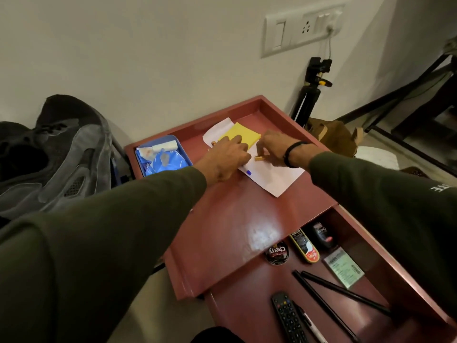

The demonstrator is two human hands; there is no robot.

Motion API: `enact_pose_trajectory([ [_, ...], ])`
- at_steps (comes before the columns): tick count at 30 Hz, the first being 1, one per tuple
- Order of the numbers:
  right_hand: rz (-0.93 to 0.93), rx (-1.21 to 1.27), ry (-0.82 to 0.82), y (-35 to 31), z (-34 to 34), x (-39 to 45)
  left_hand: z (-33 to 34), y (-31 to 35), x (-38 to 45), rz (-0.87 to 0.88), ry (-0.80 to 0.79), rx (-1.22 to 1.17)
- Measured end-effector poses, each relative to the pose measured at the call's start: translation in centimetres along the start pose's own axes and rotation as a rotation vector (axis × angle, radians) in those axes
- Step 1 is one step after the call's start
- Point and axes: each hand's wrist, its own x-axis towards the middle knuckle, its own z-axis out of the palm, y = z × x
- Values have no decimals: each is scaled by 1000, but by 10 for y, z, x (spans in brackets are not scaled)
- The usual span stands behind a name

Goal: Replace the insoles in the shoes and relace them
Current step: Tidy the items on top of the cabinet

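Dark shoe (52, 154) well left of fingers, beside desk (230, 219). Left hand (223, 157) fingers flat on yellow pad (243, 133), released. Right hand (274, 151) fingers pinching small gold piece (260, 158) over white paper (272, 175).

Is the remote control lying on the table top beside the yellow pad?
No, the remote control lies in the open drawer, well away from the yellow pad.

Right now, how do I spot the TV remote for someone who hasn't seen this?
Find the red cabinet against the wall, then its open drawer at the near end. The remote lies at the drawer's front, left of the black sticks: the only black slab covered in buttons.
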Motion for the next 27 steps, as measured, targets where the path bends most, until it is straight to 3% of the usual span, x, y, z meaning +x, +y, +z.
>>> enact_pose_trajectory([
  [7, 112, 108, 34, 8, 0, -17, -6, 7, -13, 111, 209, 74],
  [13, 85, 280, 109, 6, -2, -108, -57, 83, -60, 361, 325, 22],
  [19, 106, 437, -99, -8, 2, -211, -52, 160, -125, 718, 292, -46],
  [23, 100, 453, -201, -22, 29, -240, -28, 180, -144, 781, 181, -23],
  [27, 88, 344, -224, -42, 100, -239, -2, 194, -149, 848, 70, 0],
])
